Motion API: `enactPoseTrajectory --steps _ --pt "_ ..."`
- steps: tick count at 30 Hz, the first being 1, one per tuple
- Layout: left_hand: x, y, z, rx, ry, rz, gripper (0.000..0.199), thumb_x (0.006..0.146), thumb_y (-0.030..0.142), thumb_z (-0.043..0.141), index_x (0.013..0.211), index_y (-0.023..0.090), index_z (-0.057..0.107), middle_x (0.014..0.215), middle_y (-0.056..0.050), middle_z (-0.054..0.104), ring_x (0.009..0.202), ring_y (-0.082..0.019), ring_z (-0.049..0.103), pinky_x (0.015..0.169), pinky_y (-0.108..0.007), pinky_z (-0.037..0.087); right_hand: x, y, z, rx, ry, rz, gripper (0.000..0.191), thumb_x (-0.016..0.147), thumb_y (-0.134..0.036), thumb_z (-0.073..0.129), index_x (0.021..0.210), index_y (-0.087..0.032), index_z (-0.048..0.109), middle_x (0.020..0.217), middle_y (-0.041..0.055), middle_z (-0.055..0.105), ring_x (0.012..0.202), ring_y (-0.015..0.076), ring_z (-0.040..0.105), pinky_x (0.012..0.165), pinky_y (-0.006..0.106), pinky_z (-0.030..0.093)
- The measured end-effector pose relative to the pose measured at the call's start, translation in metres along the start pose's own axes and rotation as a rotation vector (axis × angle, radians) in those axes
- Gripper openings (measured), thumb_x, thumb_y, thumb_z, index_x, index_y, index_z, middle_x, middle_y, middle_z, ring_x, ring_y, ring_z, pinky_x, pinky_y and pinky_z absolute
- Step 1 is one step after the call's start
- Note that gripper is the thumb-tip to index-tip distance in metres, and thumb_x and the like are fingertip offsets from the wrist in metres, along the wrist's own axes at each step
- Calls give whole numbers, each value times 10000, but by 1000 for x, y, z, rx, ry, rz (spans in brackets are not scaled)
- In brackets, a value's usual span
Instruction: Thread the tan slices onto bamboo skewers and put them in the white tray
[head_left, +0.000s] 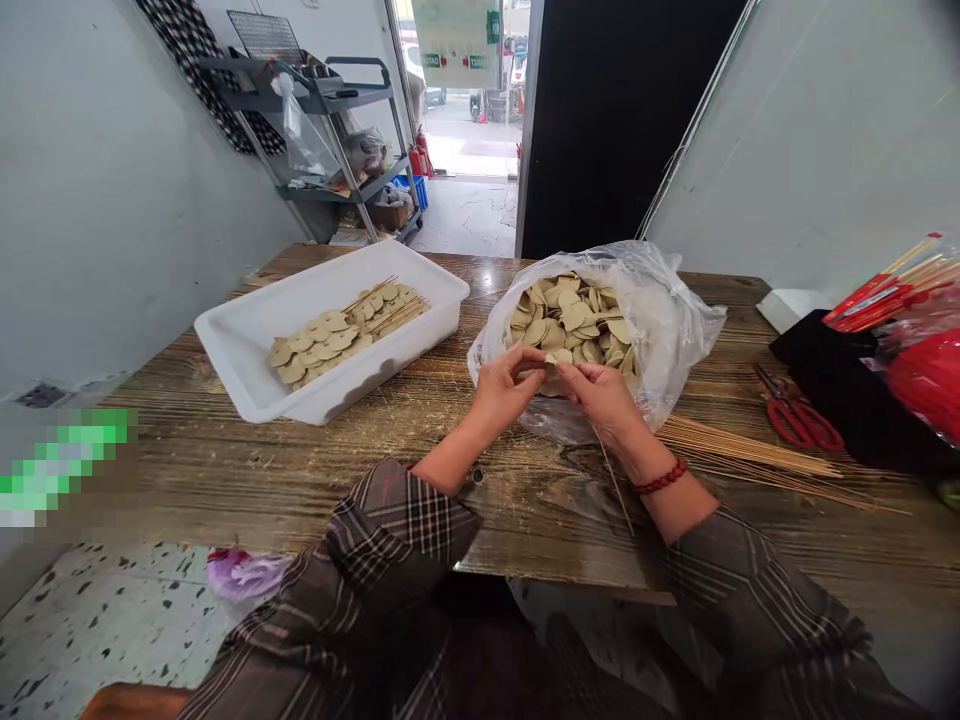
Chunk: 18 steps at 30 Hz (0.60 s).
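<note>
Both my hands meet at the near rim of a clear plastic bag (675, 320) full of flat beige pieces (574, 315). Between its thumb and fingers my left hand (510, 385) pinches a small beige piece (559, 356). My right hand (604, 398) holds a thin wooden stick (615, 482), which slants down toward the table's front edge; its upper end is hidden by the fingers. To the left, a white plastic tray (262, 400) holds rows of beige pieces on sticks (330, 345). Loose sticks (750, 447) lie right of my right forearm.
Red-handled scissors (804, 420) lie on the wooden table (337, 490) at the right, beside a black container (862, 385) and red-wrapped sticks (885, 300). A grey shelf cart (330, 105) stands behind the table. A purple bag (244, 575) is below the left front edge.
</note>
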<state>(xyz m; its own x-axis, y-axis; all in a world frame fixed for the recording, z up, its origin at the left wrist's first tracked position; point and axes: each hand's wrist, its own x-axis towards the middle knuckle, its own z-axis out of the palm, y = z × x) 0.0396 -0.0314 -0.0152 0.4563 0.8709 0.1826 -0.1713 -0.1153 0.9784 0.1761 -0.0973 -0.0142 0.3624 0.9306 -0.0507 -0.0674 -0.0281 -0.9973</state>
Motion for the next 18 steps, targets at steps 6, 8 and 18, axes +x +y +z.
enactPoseTrajectory --steps 6,8,18 --pt "-2 6 -1 -117 2 -74 282 755 392 720 863 133 691 923 -67 691 862 -164 631 801 -309 549 2 3 -1 -66 -43 -40 456 664 -615 718 599 -192 563 476 -57 422 425 67 267 409 239 183" --pt "-2 6 -1 -132 24 -85 294 729 392 746 847 128 689 943 -72 692 857 -153 626 818 -297 527 1 4 -1 -226 -17 -190 375 707 -543 713 643 -183 630 512 -41 462 480 87 339 462 241 239" --pt "1 3 -3 -66 18 -63 198 638 248 780 657 124 627 1028 -90 669 907 -153 614 846 -266 468 0 7 -1 -253 -12 -238 310 752 -475 678 699 -169 675 522 -43 466 498 94 343 485 244 238"
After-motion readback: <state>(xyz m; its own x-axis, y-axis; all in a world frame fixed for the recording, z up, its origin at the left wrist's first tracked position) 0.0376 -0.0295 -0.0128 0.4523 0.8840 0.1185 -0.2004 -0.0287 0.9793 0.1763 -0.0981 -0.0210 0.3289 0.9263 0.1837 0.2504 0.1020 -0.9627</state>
